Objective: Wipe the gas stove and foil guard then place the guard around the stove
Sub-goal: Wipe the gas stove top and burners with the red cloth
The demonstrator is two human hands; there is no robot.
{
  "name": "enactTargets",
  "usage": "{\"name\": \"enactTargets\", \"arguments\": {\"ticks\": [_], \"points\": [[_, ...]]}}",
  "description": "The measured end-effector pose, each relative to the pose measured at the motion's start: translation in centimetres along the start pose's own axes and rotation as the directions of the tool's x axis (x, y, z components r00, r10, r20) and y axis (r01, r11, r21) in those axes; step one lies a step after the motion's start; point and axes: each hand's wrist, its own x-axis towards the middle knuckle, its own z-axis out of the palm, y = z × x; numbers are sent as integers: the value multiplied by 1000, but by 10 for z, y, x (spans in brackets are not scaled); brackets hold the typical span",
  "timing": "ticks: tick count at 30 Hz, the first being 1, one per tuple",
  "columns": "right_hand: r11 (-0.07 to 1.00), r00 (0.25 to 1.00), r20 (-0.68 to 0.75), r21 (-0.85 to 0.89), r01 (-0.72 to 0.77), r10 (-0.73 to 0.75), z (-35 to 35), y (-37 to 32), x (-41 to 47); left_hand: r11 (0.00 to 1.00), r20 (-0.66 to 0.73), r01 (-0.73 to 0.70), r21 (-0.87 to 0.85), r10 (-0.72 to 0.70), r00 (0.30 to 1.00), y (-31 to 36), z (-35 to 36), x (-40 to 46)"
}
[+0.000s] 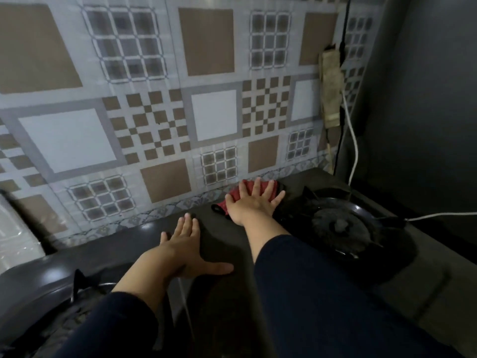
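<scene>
The dark gas stove [227, 244] runs across the lower view, with one burner [340, 226] at the right and another burner [87, 295] at the lower left. A red cloth [251, 188] lies on the stove's far edge by the wall. My right hand [251, 202] presses flat on the red cloth, fingers spread. Between the two burners, my left hand [184, 250] rests flat on the stove top, fingers apart and holding nothing. A shiny pale surface [15, 228] at the far left is blurred; I cannot tell whether it is the foil guard.
A patterned tile wall [165, 112] stands right behind the stove. In the right corner a taped strip [331, 83] hangs on the wall, with a black cable and a white cable [355, 151] running down to the counter. A dark wall [426, 112] closes the right side.
</scene>
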Motion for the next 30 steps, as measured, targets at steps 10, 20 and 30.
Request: {"name": "enactTargets", "arguments": {"ticks": [10, 20, 30], "points": [[888, 888, 12, 9, -460, 460, -30, 38, 75, 999, 48, -37, 32, 35, 998, -4, -1, 7], [767, 778, 60, 132, -628, 626, -50, 78, 111, 999, 67, -26, 31, 24, 997, -5, 1, 13], [931, 931, 27, -10, -365, 365, -28, 28, 56, 999, 46, 6, 36, -8, 999, 3, -5, 0]]}}
